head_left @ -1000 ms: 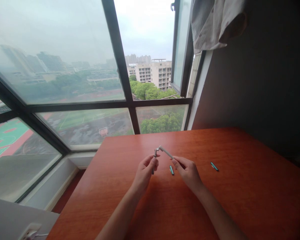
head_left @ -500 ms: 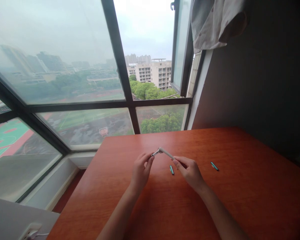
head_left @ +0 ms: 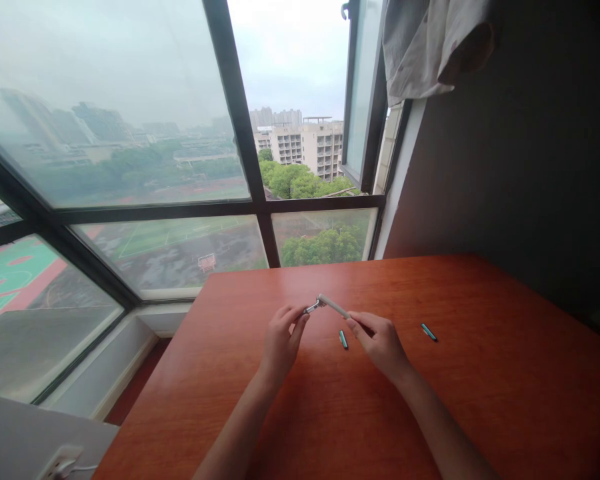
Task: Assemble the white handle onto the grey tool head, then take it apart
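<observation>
Pinched in the fingers of my left hand (head_left: 280, 341) is a slim silver razor handle (head_left: 311, 308), tilted up to the right. My right hand (head_left: 380, 341) grips a pale toothbrush (head_left: 335, 307) that slopes up to the left. Its far end meets the tip of the razor handle, just above the table. Contact there is too small to make out clearly. A small teal-and-black razor cartridge (head_left: 343, 340) lies on the table between my hands. Farther right lies a second teal cartridge (head_left: 429, 332), apart from both hands.
The reddish-brown wooden table (head_left: 180, 400) reaches to dark-framed windows (head_left: 263, 207). One window pane (head_left: 363, 100) stands open at the back right. Grey cloth (head_left: 430, 53) hangs above it. A wall socket with a plug (head_left: 65, 465) is at the lower left.
Both hands stay almost in place, still holding the razor handle and toothbrush end to end. The toothbrush tip shifts only very slightly; the two cartridges have not moved.
</observation>
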Demonstrator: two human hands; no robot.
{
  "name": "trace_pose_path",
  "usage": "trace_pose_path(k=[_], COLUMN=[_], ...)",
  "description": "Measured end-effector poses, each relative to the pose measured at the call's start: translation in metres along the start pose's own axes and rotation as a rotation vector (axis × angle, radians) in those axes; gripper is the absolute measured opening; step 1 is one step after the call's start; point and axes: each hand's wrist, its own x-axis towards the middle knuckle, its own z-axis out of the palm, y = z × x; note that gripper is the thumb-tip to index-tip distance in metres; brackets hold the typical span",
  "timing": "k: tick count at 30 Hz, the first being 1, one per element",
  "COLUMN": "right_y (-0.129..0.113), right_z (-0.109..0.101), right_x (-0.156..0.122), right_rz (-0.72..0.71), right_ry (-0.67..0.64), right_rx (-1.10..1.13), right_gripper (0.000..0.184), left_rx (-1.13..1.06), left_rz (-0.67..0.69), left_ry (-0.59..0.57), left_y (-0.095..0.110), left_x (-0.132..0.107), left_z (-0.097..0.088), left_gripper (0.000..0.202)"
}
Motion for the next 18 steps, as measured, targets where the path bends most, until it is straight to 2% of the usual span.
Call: trace_pose_path(k=[12, 18], right_y=[0.0008, 0.0028], right_z=[-0.0012, -0.0049], right_x=[0.0004, 0.0006], right_rz=[0.000, 0.013], right_ry=[-0.018, -0.016], right_rx=[-0.042, -0.047], right_gripper=[0.028, 0.026], left_rx=[0.148, 0.381], left_rz=[0.040, 0.100], left_ry=[-0.003, -0.034], left_y=[-0.0022, -0.0001], left_x=[-0.0010, -0.0027], left_z=[-0.0012, -0.0018], left_gripper=[0.024, 0.023])
